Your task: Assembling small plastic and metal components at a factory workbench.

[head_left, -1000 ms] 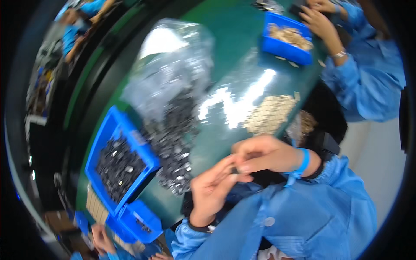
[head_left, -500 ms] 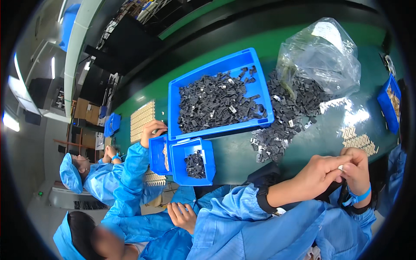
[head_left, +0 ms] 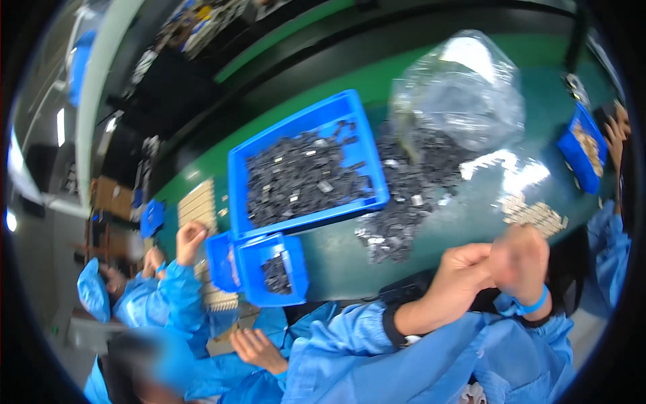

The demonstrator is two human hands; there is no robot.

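Head view: the left hand [head_left: 459, 273] and right hand [head_left: 526, 259] meet, fingers curled; blur hides whether anything is held. A stray right-hand movement could scatter the cream pieces [head_left: 533, 215], lying just beyond it on the surface [head_left: 457, 222]. They appear small, slim, closely set in slanted rows.

Head cam, L of pair, fisheye: looks dn at table [head_left: 333, 271], wearer's hands [head_left: 457, 275] close, lower R.

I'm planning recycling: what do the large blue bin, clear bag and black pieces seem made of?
Large blue bin: probably moulded plastic, smooth; even colour, clean edges.
Clear bag: likely thin plastic film, shiny; see-through, crinkled.
Black pieces: perhaps plastic, mostly dull with some glints; blur leaves it open.
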